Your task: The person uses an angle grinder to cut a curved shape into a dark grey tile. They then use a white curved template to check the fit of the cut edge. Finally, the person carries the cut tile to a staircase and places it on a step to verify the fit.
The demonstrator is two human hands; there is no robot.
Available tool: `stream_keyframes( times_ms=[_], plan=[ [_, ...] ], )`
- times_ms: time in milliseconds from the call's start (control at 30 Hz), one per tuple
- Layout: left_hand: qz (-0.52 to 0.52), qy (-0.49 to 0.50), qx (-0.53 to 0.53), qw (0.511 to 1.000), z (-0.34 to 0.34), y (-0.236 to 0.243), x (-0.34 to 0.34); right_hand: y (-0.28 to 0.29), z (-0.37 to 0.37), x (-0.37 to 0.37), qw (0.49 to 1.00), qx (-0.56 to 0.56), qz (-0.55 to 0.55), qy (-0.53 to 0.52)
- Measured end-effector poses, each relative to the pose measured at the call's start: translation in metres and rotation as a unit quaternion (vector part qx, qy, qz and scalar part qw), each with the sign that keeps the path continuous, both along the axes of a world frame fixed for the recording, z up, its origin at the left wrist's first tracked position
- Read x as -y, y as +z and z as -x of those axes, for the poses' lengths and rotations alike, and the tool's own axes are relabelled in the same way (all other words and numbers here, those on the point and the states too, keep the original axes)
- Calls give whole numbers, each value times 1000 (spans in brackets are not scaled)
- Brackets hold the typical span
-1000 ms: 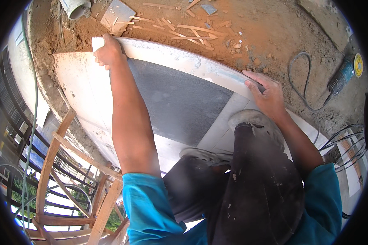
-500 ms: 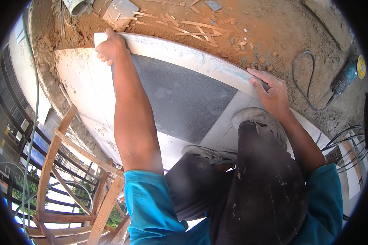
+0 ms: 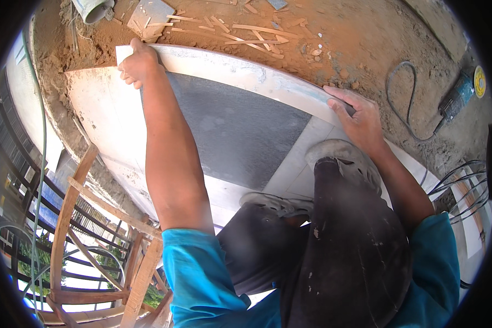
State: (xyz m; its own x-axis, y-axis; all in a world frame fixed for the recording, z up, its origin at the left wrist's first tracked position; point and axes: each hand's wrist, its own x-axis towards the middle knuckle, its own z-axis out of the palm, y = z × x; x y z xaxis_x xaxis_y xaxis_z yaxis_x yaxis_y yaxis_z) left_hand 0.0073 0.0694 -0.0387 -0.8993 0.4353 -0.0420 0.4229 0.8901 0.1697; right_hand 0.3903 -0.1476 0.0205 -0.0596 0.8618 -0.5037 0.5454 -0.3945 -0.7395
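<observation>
Across the upper part of the frame, bare brown earth (image 3: 361, 49) makes up the widest surface, loose and uneven; judged risk: grit from it could get under the work along the far edge and spoil the seating. Left to centre, pale floor (image 3: 101, 104), glaring in the light, dust-spotted. Lower left, rough cross-braced wooden frame (image 3: 65, 218) with daylight and greenery behind it; site appears open to outdoors. Centre, dark grey panel (image 3: 229, 126), dusty, set against paler pieces on its right. Along its upper side, between panel and earth, long pale strip (image 3: 229, 68), smeared with whitish residue; cannot tell whether it bears fully on what is beneath. Judged risk: uneven pull between its two ends could skew it, or crack it if brittle. Right of centre, grey shoe (image 3: 344, 161) close below the strip's right end; a slip of the grip could bring the edge onto it. Left hand (image 3: 140, 64), upper left, curled over the strip near its left end, contact underneath hidden. Right hand (image 3: 361, 117) pinches the right end, thumb on the near face, fingers along the far edge. Far right, angle grinder (image 3: 458, 95) lies on the earth, yellow disc outward, cord trailing. Top left, pipe (image 3: 94, 10), mouth showing. Top centre, scattered wood slivers (image 3: 259, 41).
</observation>
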Motion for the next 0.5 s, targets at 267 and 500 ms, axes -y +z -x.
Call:
stream_keyframes(
  times_ms=[267, 500],
  plan=[
    [5, 1, -11, 1000, 2, -3, -2, 4, 0, -1, 999, 8, 45, 8],
    [-2, -2, -4, 1000, 15, -13, -4, 1, -2, 0, 997, 32, 73, 17]
  ],
)
